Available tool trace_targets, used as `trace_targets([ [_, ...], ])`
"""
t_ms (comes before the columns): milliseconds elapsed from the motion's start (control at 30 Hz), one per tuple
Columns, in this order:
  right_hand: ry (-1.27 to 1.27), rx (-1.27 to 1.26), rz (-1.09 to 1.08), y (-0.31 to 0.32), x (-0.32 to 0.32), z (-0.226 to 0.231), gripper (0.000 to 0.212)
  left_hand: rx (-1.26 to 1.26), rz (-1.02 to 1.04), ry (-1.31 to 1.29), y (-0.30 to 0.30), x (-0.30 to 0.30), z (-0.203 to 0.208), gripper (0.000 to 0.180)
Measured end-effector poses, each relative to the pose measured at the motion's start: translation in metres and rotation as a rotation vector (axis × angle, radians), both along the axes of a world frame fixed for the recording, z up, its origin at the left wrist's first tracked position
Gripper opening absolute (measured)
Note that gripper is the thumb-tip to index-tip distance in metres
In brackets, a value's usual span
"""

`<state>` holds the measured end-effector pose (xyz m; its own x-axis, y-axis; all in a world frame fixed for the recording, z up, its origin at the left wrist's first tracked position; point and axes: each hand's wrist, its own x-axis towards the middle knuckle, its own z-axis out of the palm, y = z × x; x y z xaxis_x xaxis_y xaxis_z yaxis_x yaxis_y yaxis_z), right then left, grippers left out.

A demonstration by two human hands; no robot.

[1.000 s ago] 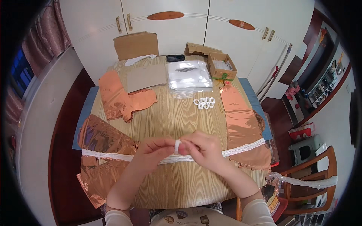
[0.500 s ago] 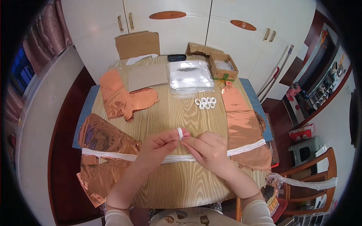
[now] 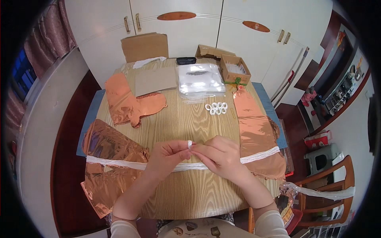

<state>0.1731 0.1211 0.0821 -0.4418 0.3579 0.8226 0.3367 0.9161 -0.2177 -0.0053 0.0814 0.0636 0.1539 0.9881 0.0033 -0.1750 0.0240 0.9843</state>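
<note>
Over the middle of the table, my left hand (image 3: 166,156) is closed with a small white string coil (image 3: 189,143) wound about its index fingertip. My right hand (image 3: 220,156) meets it fingertip to fingertip, pinching at the lower side of this coil; the exact grip is partly hidden. Below both hands, a long bundle of white string (image 3: 190,166) runs across the table from side to side. Beyond my right hand lie several small white string coils (image 3: 217,108), set close together in two rows.
Flat copper-coloured foil balloons lie at the upper left (image 3: 118,97), lower left (image 3: 105,184) and right (image 3: 254,129), the string bundle crossing the latter two. Farther back are grey cardboard (image 3: 154,81), a stack of clear plastic bags (image 3: 200,79), a black case (image 3: 186,60) and a small carton (image 3: 236,75).
Both hands have shifted slightly down toward me, staying together. The white coil on my left fingertip has come down with them and shows shorter and less upright.
</note>
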Motion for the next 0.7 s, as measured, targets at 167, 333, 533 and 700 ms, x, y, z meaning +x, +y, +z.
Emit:
trace_targets([
  [167,0.043,-0.032,0.058,0.006,0.000,-0.001,0.015,-0.029,-0.077,0.098,-0.001,-0.001,0.002,0.017],
  [333,0.138,-0.461,0.104,0.007,-0.001,-0.004,0.005,-0.007,-0.115,0.077,-0.006,0.002,0.007,0.018],
  [533,0.248,-0.946,0.311,0.007,-0.009,-0.022,0.010,-0.044,-0.163,-0.330,0.000,-0.001,0.003,0.020],
  [700,0.294,-0.954,0.288,0.001,-0.019,-0.030,0.014,-0.016,-0.056,-0.361,0.002,-0.001,-0.008,0.019],
])
